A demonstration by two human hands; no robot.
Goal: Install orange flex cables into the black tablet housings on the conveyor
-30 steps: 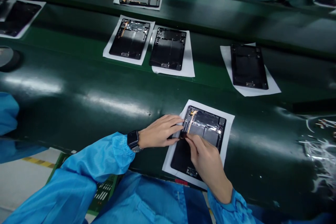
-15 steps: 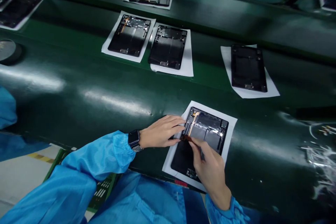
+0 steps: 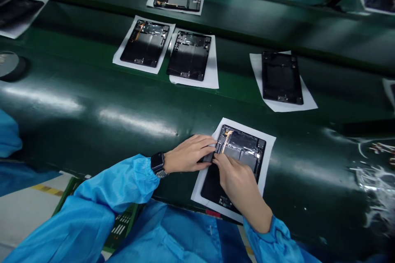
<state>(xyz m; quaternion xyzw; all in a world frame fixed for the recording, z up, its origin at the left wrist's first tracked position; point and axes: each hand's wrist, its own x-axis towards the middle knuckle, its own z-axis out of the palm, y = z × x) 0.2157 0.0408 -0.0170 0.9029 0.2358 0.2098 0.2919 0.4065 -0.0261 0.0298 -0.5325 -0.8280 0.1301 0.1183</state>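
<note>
1. Head view: the open tablet chassis (image 3: 242,150) lies on a white sheet (image 3: 269,144) at the near edge of the green belt (image 3: 123,102), directly before the person.
2. The left hand (image 3: 188,154) is uncurled and grasps nothing. Its fingers lie flat against the chassis's left edge.
3. The right hand (image 3: 237,181) has its fingertips bunched, pressing just below the orange flex cable (image 3: 226,136). Whether they pinch a small part cannot be told.
4. Judgement: press straight down and lightly, with the left hand bracing so the chassis does not slide on the sheet. Keep clear of the cable.
</note>
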